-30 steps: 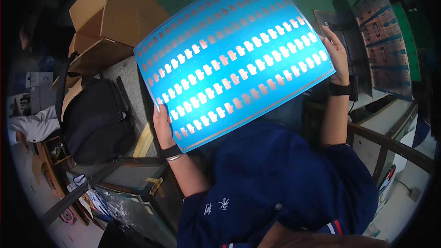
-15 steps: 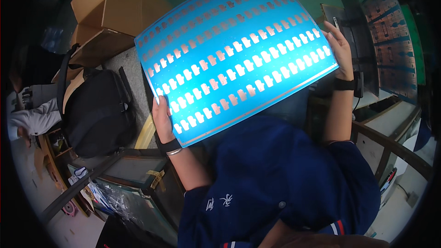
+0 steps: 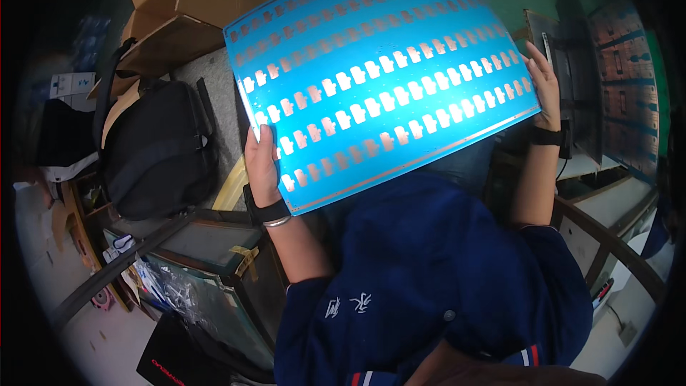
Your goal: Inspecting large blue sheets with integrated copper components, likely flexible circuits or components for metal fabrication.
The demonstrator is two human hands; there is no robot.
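A blue, copper-patterned panel point(image 3: 391, 144) is held up between the left grip point(image 3: 263, 166) and the right grip point(image 3: 546, 91), each clamped on a short edge toward its near end; its long axis runs left to right on a slant, right end farther. Both touch it, so neither is closer; the left grip sits nearer the shirt point(image 3: 443, 264), with a black bag point(image 3: 153, 154) farther left.

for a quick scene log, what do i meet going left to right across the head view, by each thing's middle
Black backpack → left hand → blue panel with rows of copper-coloured shapes → right hand → copper-patterned upright panel
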